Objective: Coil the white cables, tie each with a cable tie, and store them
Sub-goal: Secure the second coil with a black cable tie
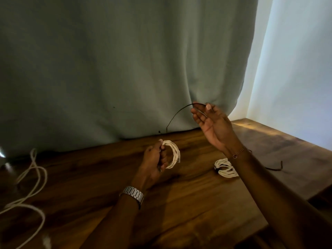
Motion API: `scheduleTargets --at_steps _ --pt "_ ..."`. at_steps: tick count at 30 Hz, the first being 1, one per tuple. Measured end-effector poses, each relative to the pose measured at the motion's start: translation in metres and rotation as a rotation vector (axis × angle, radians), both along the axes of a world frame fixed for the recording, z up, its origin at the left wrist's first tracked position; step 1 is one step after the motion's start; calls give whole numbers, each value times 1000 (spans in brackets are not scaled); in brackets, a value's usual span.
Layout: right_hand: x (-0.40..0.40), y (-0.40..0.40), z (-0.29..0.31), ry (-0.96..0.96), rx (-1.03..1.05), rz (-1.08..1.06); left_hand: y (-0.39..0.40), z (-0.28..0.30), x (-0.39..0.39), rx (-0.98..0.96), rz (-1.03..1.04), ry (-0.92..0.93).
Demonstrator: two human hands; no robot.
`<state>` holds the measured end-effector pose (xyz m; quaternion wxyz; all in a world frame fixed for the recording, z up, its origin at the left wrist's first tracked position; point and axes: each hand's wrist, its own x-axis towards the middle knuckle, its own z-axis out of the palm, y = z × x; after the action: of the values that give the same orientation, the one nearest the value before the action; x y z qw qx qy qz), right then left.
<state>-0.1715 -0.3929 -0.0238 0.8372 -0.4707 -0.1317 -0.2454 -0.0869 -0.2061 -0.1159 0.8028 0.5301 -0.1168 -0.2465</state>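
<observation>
Left hand [154,159] grips ribbed white coil [173,153]; right hand [212,121] pinches thin black tie [177,115].

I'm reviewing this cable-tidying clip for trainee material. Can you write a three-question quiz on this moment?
1. True or false: the left hand grips a coiled white cable.
2. What does the right hand hold up? A) black cable tie B) scissors C) tape roll
3. Fill in: the tied coil lies on the wooden table below the ____ forearm, while a loose white cable sprawls at the table's left.

Key: 1 true; 2 A; 3 right
</observation>
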Motion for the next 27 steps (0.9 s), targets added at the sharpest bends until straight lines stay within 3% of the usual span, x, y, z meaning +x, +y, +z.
scheduleTargets --at_steps 8,14,19,27 --pt "19 80 16 -67 10 184 67 -8 19 -61 117 94" --pt "24 121 11 -60 14 244 109 -12 30 -127 226 -7" --pt "26 143 0 -18 79 253 133 -15 37 11 299 -156" --pt "38 159 -14 32 154 246 146 -17 37 0 310 -194"
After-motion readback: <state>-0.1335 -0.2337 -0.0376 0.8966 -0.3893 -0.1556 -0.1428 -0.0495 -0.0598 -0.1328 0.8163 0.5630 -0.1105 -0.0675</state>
